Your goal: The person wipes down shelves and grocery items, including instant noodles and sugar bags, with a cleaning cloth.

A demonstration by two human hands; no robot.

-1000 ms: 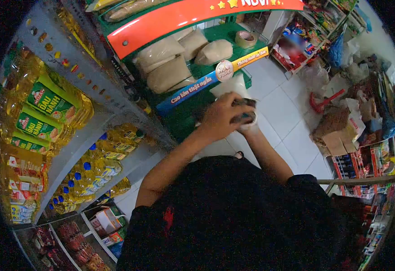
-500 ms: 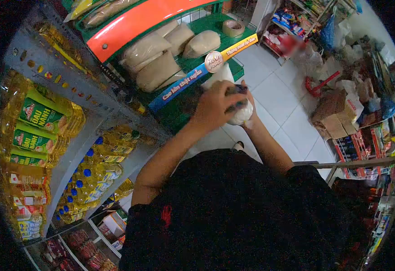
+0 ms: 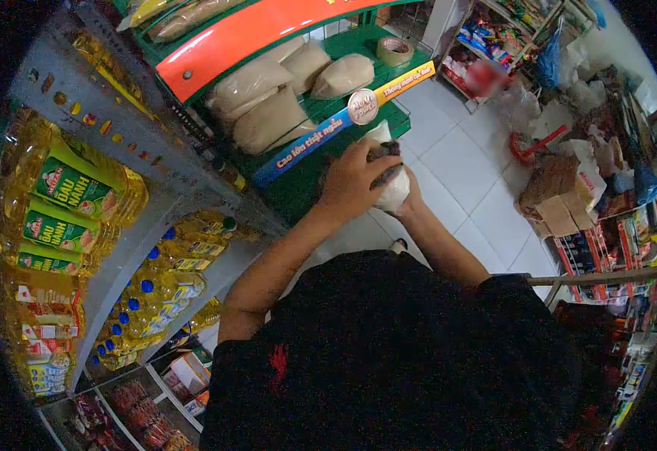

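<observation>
A white bag with a dark part across its upper side is held between both of my hands, in front of the green rack. My left hand wraps over its left and top side, fingers bent across the dark part. My right hand grips it from the right and below, with most of its fingers hidden behind the bag. Just beyond, several clear bags of pale beige contents lie on the rack beside a roll of tape.
Oil bottles fill shelves on the left. Below them are compartments of red packets. Cardboard boxes and a red-handled object lie on the right. White floor tiles show between rack and boxes.
The white bag has turned in my hands and is more upright, its pale top now showing above my left fingers. The view has shifted slightly, so the rack sits a little lower and further right.
</observation>
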